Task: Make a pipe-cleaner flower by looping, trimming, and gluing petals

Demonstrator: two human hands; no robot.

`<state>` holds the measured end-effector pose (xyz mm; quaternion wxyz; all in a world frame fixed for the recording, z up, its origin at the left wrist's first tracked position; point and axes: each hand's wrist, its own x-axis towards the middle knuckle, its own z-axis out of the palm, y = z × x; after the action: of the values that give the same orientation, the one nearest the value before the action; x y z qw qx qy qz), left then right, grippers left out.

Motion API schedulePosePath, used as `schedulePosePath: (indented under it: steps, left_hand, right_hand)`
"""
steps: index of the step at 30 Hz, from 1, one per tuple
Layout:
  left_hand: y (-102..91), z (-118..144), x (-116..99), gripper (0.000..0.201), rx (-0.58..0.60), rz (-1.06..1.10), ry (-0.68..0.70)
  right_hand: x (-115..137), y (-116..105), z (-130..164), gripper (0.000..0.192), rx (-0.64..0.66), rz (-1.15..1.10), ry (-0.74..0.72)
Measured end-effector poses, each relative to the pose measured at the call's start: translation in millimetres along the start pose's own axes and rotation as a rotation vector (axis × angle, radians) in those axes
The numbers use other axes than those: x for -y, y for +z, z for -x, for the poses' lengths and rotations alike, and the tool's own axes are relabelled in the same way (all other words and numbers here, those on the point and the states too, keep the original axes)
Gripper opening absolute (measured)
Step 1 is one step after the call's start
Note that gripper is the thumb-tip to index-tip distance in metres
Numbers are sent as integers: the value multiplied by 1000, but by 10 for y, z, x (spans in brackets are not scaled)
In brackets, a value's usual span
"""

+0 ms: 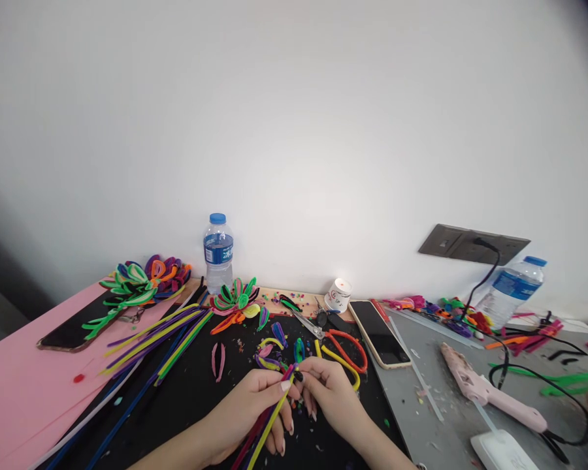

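Observation:
My left hand (pixel 255 408) grips a bundle of pipe cleaners (pixel 269 421), yellow, pink and purple, that runs down toward me. My right hand (pixel 330 395) pinches the top end of that bundle, where a small black piece (pixel 298 376) sits at the fingertips. Both hands meet over a black mat (pixel 191 391). Just beyond the fingers lie small bent loops in yellow, purple, blue and green (pixel 274 352), plus red and yellow loops (pixel 345 356).
Long pipe cleaners (pixel 151 339) fan out on the left by pink paper (pixel 14 385) and a dark phone (pixel 71 329). Finished flowers (pixel 142 281) (pixel 235 300), a water bottle (pixel 218 254), scissors (pixel 308 323), a phone (pixel 379 333), a pink glue gun (pixel 485 388) with cables.

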<state>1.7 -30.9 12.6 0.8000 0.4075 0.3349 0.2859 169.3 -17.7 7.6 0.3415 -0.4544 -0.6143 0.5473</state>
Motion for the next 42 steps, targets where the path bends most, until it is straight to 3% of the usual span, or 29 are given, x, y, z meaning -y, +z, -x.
schedulePosePath:
  steps: [13, 26, 36, 42]
  left_hand:
    - [0, 5, -21, 31, -15, 1, -48]
    - [12, 1, -12, 32, -13, -26, -93]
    - [0, -21, 30, 32, 5, -31, -77]
    - [-1, -13, 36, 29, 39, -28, -85]
  right_hand:
    - [-60, -18, 19, 19, -73, 186, -101]
    - [7, -22, 34, 18, -99, 194, -127]
    - [49, 18, 59, 19, -155, 373, -184]
    - [75, 34, 53, 9, -83, 350, -159]
